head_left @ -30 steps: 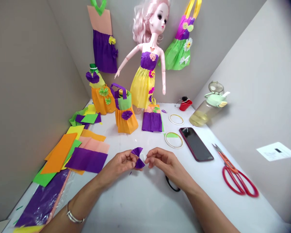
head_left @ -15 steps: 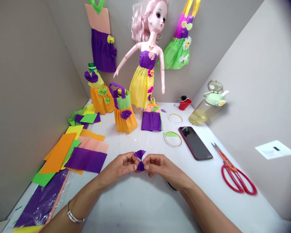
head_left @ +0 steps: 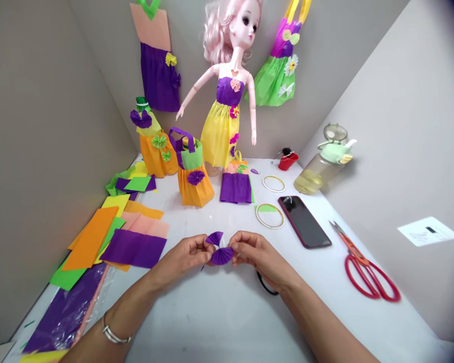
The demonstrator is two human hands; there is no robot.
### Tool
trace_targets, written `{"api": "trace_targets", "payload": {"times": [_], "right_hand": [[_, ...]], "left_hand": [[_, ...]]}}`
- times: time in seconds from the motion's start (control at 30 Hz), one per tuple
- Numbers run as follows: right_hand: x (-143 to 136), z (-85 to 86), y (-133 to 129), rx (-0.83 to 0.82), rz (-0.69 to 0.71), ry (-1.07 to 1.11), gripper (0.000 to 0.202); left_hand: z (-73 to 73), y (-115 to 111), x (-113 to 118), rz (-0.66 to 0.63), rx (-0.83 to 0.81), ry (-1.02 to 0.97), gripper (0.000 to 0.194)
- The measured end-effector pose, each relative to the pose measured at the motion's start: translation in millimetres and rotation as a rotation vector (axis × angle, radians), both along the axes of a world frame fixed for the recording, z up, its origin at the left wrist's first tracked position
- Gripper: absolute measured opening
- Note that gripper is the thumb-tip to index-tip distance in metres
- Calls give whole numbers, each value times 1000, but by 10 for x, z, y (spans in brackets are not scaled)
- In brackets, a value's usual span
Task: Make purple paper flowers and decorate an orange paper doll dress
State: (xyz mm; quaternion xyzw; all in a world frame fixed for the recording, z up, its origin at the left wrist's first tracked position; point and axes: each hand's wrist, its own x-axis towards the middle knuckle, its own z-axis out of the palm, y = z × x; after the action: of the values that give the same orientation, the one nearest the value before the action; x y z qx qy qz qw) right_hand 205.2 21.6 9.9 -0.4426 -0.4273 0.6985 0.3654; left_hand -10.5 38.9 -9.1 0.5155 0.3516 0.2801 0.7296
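Observation:
Between my two hands, just above the white table, is a small purple pleated paper fan (head_left: pixel 222 255), pinched narrow at its middle and spread on both sides. My left hand (head_left: pixel 194 252) grips its left edge between thumb and fingers. On the opposite side, my right hand (head_left: pixel 248 250) pinches the right edge of the lower, wider half. White shows in the gap between the two pleated halves. Under my right wrist a black curved loop (head_left: pixel 267 285) lies partly hidden.
Colored paper sheets (head_left: pixel 134 248) pile up at left. To the right lie a phone (head_left: pixel 304 222), red-handled scissors (head_left: pixel 366 269), two tape rolls (head_left: pixel 270 216) and a bottle (head_left: pixel 321 166). Behind stand a doll (head_left: pixel 227 91) and an orange paper-dressed bottle (head_left: pixel 195 181).
The pleats have been fanned out wider, the lower half most of all. My right hand has shifted slightly right and up, and more of the black loop shows.

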Motion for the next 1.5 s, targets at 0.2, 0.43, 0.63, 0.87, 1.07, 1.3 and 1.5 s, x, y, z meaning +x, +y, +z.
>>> {"api": "trace_targets", "payload": {"times": [0.2, 0.43, 0.63, 0.87, 1.07, 1.3, 1.5], "right_hand": [[-10, -8, 4, 20, -29, 10, 26], [-25, 23, -22, 78, 112, -69, 27], [-51, -22, -25, 36, 57, -29, 26], [-28, -36, -12, 17, -72, 50, 23], [-1, 2, -14, 116, -22, -25, 13], [-17, -45, -67, 179, 218, -175, 5], [-28, -70, -60, 230, 215, -252, 8]], "left_hand": [[-84, -38, 35, -58, -5, -63, 21], [-66, -59, 70, 94, -18, -2, 16], [-65, -77, 100, 129, 22, 34, 14], [-29, -87, 113, 138, 36, 90, 17], [-2, -12, 56, 393, 86, 101, 12], [35, -60, 46, 69, 161, 198, 20], [20, -76, 33, -11, 197, 161, 19]]}}
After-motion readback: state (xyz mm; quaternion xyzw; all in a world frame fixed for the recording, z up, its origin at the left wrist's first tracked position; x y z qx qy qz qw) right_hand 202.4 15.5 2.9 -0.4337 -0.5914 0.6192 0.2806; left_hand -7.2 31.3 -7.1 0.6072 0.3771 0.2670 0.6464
